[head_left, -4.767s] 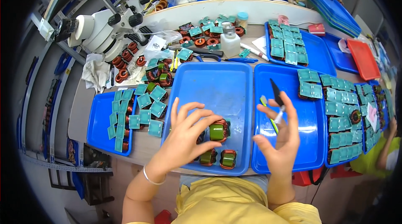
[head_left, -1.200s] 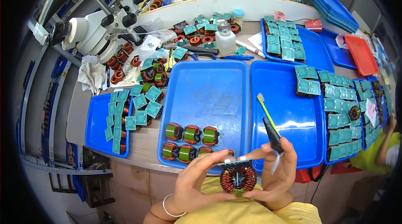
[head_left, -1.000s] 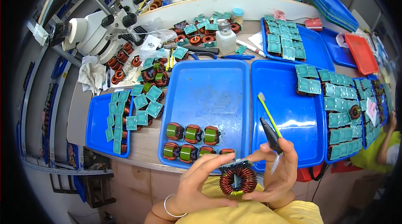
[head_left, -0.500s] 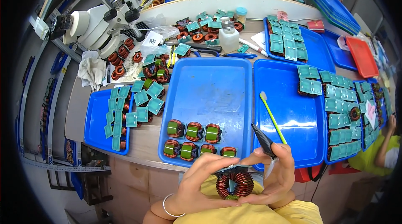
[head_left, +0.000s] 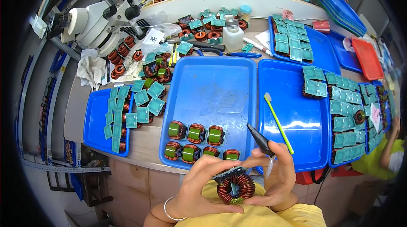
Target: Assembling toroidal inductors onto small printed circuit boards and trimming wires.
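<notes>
At the lower middle, close to my body, both hands hold a toroidal coil with dark copper windings and a dark board along its top edge. My left hand grips it from the left, thumb beneath and fingers on the upper side. My right hand steadies the opposite side with its fingertips. Between the fingers of that same hand is a black, tapered tool, its point up and to the left. Just beyond my hands, several coils with green tape sit in two rows in the middle blue tray.
A yellow-green brush lies in the right blue tray. Coils with teal boards fill trays farther right, and more crowd the left tray. Behind stand a white bottle and a microscope.
The coil has shifted slightly left and tilted, showing more of its top board. The black tool has moved a little left along with my right hand.
</notes>
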A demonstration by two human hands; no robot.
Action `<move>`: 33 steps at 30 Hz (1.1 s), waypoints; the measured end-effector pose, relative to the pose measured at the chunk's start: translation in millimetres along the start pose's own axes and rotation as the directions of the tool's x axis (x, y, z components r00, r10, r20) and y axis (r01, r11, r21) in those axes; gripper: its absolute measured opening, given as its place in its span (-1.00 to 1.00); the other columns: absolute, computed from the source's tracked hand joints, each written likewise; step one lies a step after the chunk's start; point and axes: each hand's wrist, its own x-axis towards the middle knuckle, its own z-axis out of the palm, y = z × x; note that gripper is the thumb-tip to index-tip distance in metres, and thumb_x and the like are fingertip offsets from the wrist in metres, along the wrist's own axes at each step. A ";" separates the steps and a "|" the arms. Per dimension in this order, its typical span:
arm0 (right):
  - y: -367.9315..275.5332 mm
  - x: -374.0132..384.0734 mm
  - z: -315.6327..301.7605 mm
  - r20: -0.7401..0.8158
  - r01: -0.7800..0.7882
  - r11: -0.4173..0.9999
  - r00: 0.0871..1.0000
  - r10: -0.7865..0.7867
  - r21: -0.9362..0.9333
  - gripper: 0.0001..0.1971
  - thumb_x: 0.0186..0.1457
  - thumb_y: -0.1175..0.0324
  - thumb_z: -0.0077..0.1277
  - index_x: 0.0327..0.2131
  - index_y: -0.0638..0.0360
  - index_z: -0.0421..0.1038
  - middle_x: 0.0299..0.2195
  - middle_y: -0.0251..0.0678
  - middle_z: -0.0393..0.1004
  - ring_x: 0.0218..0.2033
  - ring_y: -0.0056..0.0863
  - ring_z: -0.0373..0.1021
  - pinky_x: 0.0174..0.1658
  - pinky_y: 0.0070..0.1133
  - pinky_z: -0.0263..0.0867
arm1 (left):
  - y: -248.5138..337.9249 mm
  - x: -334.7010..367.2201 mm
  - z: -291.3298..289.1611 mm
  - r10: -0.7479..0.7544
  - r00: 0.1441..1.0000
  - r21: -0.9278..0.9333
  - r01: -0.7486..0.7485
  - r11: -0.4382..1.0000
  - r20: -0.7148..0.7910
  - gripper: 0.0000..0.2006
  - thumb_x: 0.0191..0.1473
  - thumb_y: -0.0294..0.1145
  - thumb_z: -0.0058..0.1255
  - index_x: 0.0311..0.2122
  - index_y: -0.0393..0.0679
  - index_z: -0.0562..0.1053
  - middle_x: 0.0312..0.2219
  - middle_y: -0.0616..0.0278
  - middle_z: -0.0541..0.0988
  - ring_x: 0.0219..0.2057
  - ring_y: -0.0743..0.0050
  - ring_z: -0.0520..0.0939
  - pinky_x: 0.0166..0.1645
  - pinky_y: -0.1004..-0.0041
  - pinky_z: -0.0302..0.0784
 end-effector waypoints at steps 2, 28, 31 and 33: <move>1.0 0.8 0.1 0.002 -0.004 1.000 1.000 0.004 0.009 0.09 -0.54 0.41 0.40 0.11 0.32 -0.11 -0.08 -0.07 0.14 -0.28 -0.20 0.40 -0.19 -0.42 0.33 | -0.2 0.0 -0.9 -0.009 1.000 -0.001 0.009 1.000 0.004 -0.26 -0.50 -0.26 0.39 -0.08 -0.26 0.36 -0.21 0.15 0.42 -0.28 0.34 0.44 -0.18 0.45 0.37; -40.6 5.6 -1.0 -0.038 0.059 0.844 0.995 -0.093 -0.533 -0.70 -0.42 0.45 0.29 -0.44 0.01 0.53 -0.60 -0.56 0.44 -0.55 -0.67 0.33 -0.32 -0.61 0.08 | -7.2 -9.0 7.8 0.098 0.986 0.160 -0.077 0.984 -0.131 -0.22 -0.52 -0.46 0.40 -0.09 -0.16 0.21 -0.18 0.06 0.30 -0.17 0.30 0.41 -0.13 0.42 0.38; -39.9 6.9 0.8 -0.043 0.045 0.840 0.996 -0.081 -0.541 -0.71 -0.41 0.46 0.29 -0.45 0.01 0.52 -0.59 -0.55 0.44 -0.55 -0.67 0.33 -0.34 -0.62 0.09 | -7.4 -8.5 9.8 0.109 0.975 0.142 -0.082 0.986 -0.195 -0.28 -0.52 -0.39 0.41 -0.13 -0.21 0.29 -0.23 0.09 0.37 -0.23 0.29 0.41 -0.21 0.47 0.36; -38.6 7.8 1.6 -0.050 0.038 0.842 0.996 -0.078 -0.537 -0.71 -0.40 0.46 0.29 -0.45 0.01 0.52 -0.59 -0.55 0.45 -0.55 -0.66 0.33 -0.35 -0.62 0.09 | -8.9 -8.5 11.2 0.124 0.968 0.138 -0.096 0.986 -0.218 -0.29 -0.51 -0.39 0.41 -0.14 -0.21 0.29 -0.23 0.10 0.36 -0.26 0.32 0.40 -0.24 0.49 0.37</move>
